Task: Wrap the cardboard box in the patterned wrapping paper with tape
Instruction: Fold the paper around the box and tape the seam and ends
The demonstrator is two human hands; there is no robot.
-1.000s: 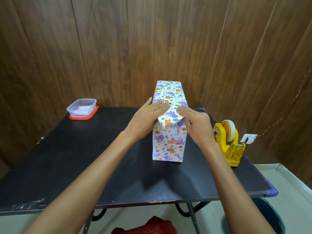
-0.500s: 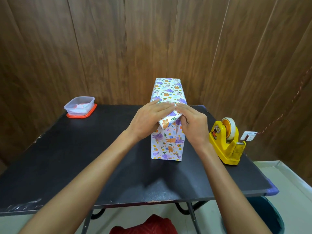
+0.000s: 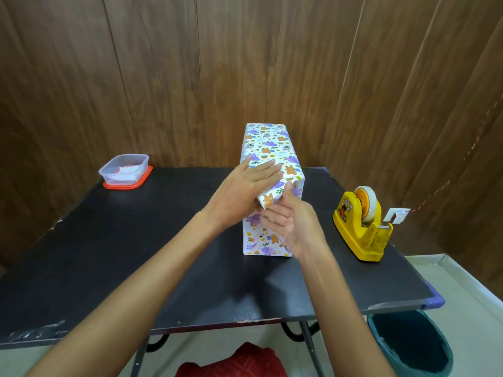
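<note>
The box (image 3: 268,144) stands upright on the black table (image 3: 109,257), covered in white wrapping paper with purple and orange animals. At its near end a triangular paper flap (image 3: 275,193) folds down from the top. My left hand (image 3: 245,191) lies flat with straight fingers across the top near edge, pressing the paper down. My right hand (image 3: 296,225) is in front of the near face with fingers spread, its fingertips just under the flap's tip. A yellow tape dispenser (image 3: 362,224) sits to the right of the box.
A clear plastic container on an orange lid (image 3: 125,171) sits at the table's back left corner. A teal bin (image 3: 411,346) stands on the floor at the right, red fabric (image 3: 234,361) lies below the front edge. A wooden wall is close behind.
My right hand has left the top flap and dropped lower in front of the near face, fingers now spread. My left hand stays pressed on the top edge.
</note>
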